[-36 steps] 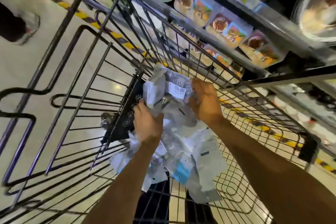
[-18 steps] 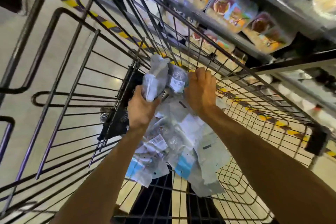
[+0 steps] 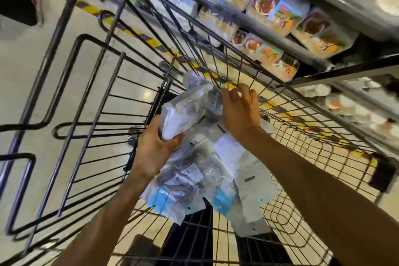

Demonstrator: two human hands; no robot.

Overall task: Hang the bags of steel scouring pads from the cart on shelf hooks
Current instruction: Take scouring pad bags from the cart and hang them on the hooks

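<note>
Loosely heaped in the cart (image 3: 278, 214) — scouring-pad bags (image 3: 194, 179).

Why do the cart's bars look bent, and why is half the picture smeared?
Head view: the wide-angle lens bows the cart wires toward the edges. Motion blur smears the shelf packs and floor tape, while the left hand, right hand and bags look sharper. Overhead light glints off the bags' plastic, and a bright spot glares on the floor.

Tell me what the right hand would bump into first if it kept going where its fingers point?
Likely the cart's wire wall, just beyond the right hand; depth is unclear, so that's a guess.
</note>
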